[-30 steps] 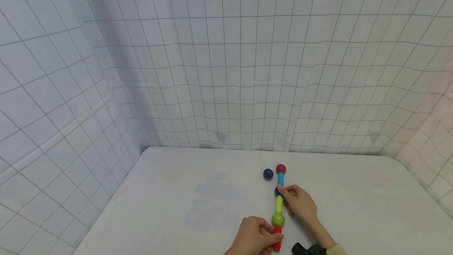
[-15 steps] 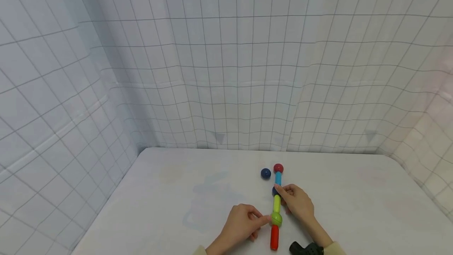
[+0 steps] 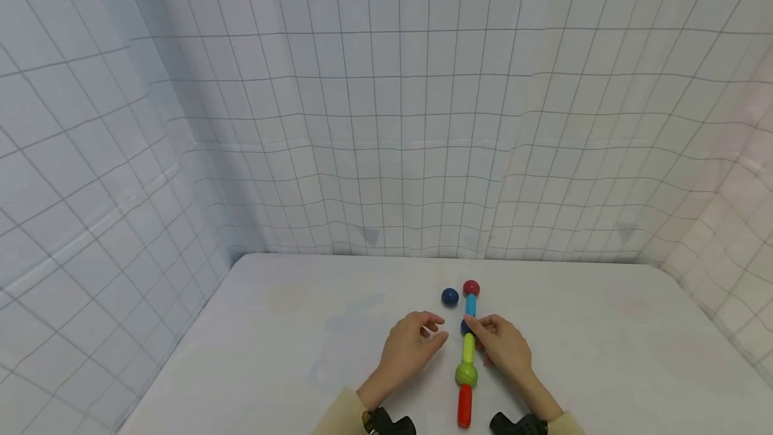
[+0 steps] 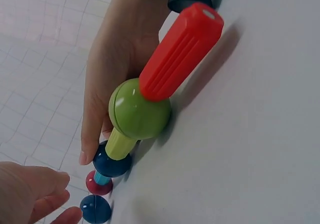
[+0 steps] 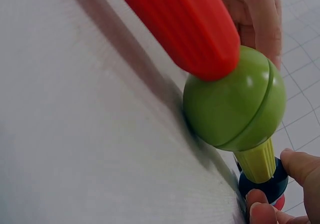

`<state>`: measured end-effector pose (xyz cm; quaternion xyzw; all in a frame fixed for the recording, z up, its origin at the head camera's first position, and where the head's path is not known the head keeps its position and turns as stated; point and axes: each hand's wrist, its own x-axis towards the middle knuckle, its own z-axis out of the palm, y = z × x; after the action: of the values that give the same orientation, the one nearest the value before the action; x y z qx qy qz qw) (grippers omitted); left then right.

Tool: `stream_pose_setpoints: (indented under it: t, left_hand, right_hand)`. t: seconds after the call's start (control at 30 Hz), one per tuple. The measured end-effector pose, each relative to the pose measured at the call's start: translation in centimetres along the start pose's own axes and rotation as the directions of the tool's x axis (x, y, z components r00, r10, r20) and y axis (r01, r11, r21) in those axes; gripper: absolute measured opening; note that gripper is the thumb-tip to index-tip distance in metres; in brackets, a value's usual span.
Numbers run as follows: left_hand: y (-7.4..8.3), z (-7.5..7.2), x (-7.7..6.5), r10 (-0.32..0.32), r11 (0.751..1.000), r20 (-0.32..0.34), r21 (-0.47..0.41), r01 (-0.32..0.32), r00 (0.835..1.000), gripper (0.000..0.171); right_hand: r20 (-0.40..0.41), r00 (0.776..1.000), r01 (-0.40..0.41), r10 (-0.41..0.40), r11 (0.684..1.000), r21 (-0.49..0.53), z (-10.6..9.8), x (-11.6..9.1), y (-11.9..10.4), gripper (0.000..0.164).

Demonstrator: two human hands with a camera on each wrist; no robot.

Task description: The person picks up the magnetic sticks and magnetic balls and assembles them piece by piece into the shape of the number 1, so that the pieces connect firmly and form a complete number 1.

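Note:
A straight chain of toy rods and balls lies on the table. From the near end run a red rod, a green ball, a yellow-green rod, a dark blue ball, a light blue rod and a red ball. My right hand pinches the dark blue ball between thumb and fingers, partly covering it in the head view. Left of the chain, my left hand hovers with loosely bent fingers, holding nothing. A separate dark blue ball sits beside the light blue rod.
The white table is backed by a hanging white cloth with a dark grid. More of this cloth rises at the left and right sides. Black wrist straps show at both wrists.
My left hand has let go of the red rod and moved up and left, past the green ball, towards the loose dark blue ball. My right hand keeps its pinch.

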<state>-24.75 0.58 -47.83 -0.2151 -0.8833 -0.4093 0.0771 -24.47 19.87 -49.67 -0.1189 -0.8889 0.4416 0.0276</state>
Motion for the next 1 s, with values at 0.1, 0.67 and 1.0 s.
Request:
stream_pose_setpoints:
  t: [0.1, 0.67, 1.0]
  left_hand:
    - [-0.3, 0.5, 0.9, 0.07, 0.996, -0.031, 0.057, -0.068, 0.997, 0.018]
    - [-1.5, 2.6, 5.0, 0.18, 0.975, -0.037, 0.143, -0.173, 0.983, 0.03]
    - [-1.9, 3.4, 5.9, 0.156, 0.977, 0.017, 0.147, -0.157, 0.988, 0.037]
  right_hand:
    - [0.002, 1.0, 0.005, -0.005, 1.0, 0.0, 0.0, 0.1, 0.1, 0.064]
    - [0.0, 1.0, 0.03, -0.03, 0.999, 0.011, 0.0, 0.0, 0.1, 0.06]
    - [-0.003, 0.999, 0.043, -0.043, 0.999, 0.017, 0.1, -0.1, 0.3, 0.059]
